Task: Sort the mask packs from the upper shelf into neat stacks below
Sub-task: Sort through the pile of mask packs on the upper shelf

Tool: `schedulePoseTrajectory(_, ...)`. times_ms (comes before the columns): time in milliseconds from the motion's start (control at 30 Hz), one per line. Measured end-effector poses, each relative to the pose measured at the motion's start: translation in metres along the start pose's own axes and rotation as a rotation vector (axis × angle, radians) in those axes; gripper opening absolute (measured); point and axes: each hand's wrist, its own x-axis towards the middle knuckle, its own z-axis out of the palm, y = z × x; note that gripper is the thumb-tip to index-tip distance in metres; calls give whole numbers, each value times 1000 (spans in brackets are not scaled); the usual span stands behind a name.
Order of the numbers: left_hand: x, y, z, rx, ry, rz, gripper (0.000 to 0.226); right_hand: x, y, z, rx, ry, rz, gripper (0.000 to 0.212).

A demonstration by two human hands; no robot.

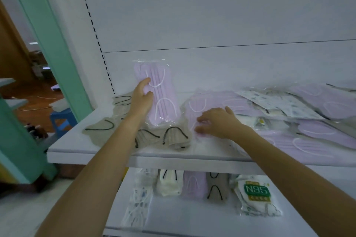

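Beige packs (173, 137) beneath lilac pack (163, 100), blue stool (61, 119) left

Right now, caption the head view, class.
Left hand holds a lilac mask pack over the upper shelf; right hand touches a second pack.

At three o'clock the lilac packs (330, 102) run off the edge. The upper shelf (115, 157) hides the tops of the lower stacks (194, 183) at six. The right hand's (218, 123) fingertips (201, 119) blur.

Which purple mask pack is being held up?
The lilac mask pack gripped upright by the left hand; the other lilac packs lie flat on the upper shelf.
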Motion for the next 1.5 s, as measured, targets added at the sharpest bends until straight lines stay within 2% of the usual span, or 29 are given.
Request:
schedulePoseTrajectory(233, -4, -6, -8, 12, -23, -10, 57, 0, 0, 8, 10, 241, 113, 30)
schedulePoseTrajectory(300, -5, -8, -10, 13, -40, -16, 57, 0, 1, 8, 55, 414, 146, 29)
schedulePoseTrajectory(400, -7, -5, -9, 6, -63, -19, 56, 7, 2, 3, 237, 775, 127, 22)
schedulePoseTrajectory(467, -9, 2, -4, -58, -96, -32, 46, 12, -1, -1, 386, 860, 16, 24)
schedulePoseTrajectory(567, -7, 14, 8, -199, -202, -44, 15, 17, -22, 2, 466, 754, -190, 23)
schedulePoseTrajectory(667, -10, 15, 21, -122, -258, 42, 6, 14, -32, 6, 365, 567, -323, 29)
schedulePoseTrajectory(700, -9, 13, 25, -98, -245, 77, 13, 11, -29, 3, 365, 531, -309, 32)
schedulePoseTrajectory(733, -9, 13, 27, -78, -230, 105, 19, 8, -23, -3, 375, 539, -256, 34)
schedulePoseTrajectory(800, -10, 15, 28, -47, -233, 137, 34, 2, 0, -12, 297, 520, -37, 41)
schedulePoseTrajectory(900, -8, 16, 33, -73, -250, 156, 81, -5, 35, -17, -55, 247, 344, 52)
schedulePoseTrajectory(967, -7, 14, 41, -79, -251, 172, 83, -9, 43, -13, -94, 109, 426, 52)
schedulePoseTrajectory(1133, 0, 1, 48, 45, -105, 121, 45, -11, 41, -10, -144, 287, 322, 44)
schedulePoseTrajectory(1200, 2, -4, 43, 67, -59, 95, 43, -11, 41, -12, -101, 372, 293, 38)
schedulePoseTrajectory(1367, 1, -5, 31, 27, 31, 13, 43, -3, 40, -25, 222, 595, 362, 39)
schedulePoseTrajectory(1433, -5, -1, 33, -21, -18, -6, 40, 1, 26, -28, 341, 599, 287, 42)
schedulePoseTrajectory(1500, -11, 7, 39, -75, -88, -13, 38, 4, 3, -24, 440, 490, 162, 43)
